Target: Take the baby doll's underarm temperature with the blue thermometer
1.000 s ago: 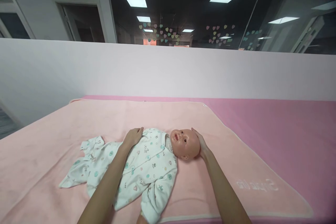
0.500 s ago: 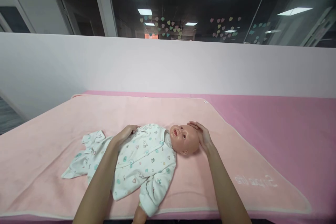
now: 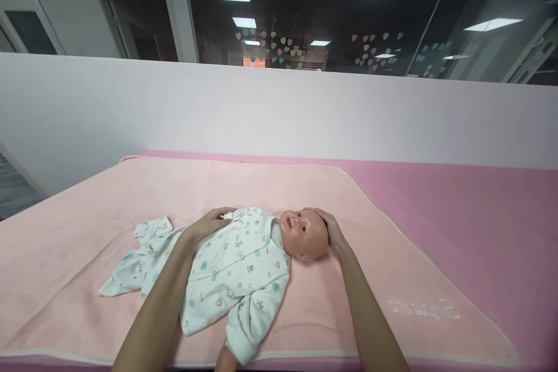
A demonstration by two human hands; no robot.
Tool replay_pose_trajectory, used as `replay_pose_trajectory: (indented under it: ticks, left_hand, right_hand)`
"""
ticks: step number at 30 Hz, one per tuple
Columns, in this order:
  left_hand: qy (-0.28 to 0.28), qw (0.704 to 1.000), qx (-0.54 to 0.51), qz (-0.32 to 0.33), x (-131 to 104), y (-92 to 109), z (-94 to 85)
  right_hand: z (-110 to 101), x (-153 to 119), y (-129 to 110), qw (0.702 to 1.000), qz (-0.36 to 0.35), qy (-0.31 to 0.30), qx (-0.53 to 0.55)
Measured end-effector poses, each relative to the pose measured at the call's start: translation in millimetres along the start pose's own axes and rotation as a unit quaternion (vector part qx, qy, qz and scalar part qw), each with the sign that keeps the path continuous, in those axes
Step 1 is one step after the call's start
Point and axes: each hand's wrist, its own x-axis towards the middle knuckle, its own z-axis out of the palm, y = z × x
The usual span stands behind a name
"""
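A baby doll (image 3: 303, 234) with a bald head lies on its back, its head to the right. It wears a white printed gown (image 3: 235, 267) with snaps down the front; one near sleeve end shows part of the doll's arm (image 3: 225, 357). My left hand (image 3: 213, 222) rests on the far side of the gown, thumb and fingers apart, some fingertips hidden by the cloth. My right hand (image 3: 331, 228) cups the crown of the doll's head, fingers together and curved over it. White printed trousers (image 3: 143, 256) lie at the doll's left end, partly behind my left forearm.
Under the doll spreads a pale pink blanket (image 3: 370, 285) with a light edge and lettering. It lies on a darker pink mat (image 3: 479, 215). A low white wall (image 3: 279, 113) stands behind, with dark glass and heart stickers (image 3: 288, 46) above. A doorway (image 3: 143, 26) is at the back left.
My right hand has closed in on the doll's head and now cups it more fully. My left hand's fingers have spread a little on the gown. The view has shifted slightly.
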Motion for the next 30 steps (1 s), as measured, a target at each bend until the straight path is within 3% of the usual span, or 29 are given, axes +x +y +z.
replay_pose_trajectory:
  ticks: [10, 12, 15, 18, 22, 25, 28, 30]
  left_hand:
    - [0.05, 0.996, 0.066, -0.028, 9.0, -11.0, 6.4]
    - [0.075, 0.993, 0.083, -0.038, 9.6, -11.5, 8.8]
    - [0.119, 0.988, 0.093, -0.041, 7.6, -4.0, 9.3]
    - [0.16, 0.987, -0.002, -0.003, 0.7, 15.7, 9.7]
    - [0.072, 0.981, -0.153, 0.093, -13.2, 48.7, 29.0]
    - [-0.069, 0.986, -0.057, 0.144, -19.5, 64.9, 56.3]
    - [-0.051, 0.986, 0.013, 0.156, -17.8, 67.3, 74.6]
    - [-0.016, 0.991, -0.06, 0.115, -13.1, 62.0, 75.3]
  right_hand:
    - [-6.2, 1.8, 2.0, 0.997, -0.04, 0.05, 0.034]
    - [-4.4, 0.6, 0.8, 0.999, -0.029, 0.031, 0.03]
    - [-1.2, 0.0, 1.6, 1.0, -0.01, -0.004, 0.015]
    - [-0.1, 1.3, 4.7, 1.0, -0.021, -0.002, 0.005]
    - [0.1, 1.0, 7.2, 0.999, -0.03, -0.012, 0.004]
    - [-2.1, 0.6, 8.2, 0.999, -0.037, -0.013, -0.006]
    - [-7.4, 3.0, 5.2, 0.998, -0.054, -0.004, -0.017]
    - [-7.5, 2.5, -3.3, 0.996, -0.084, 0.025, -0.01]
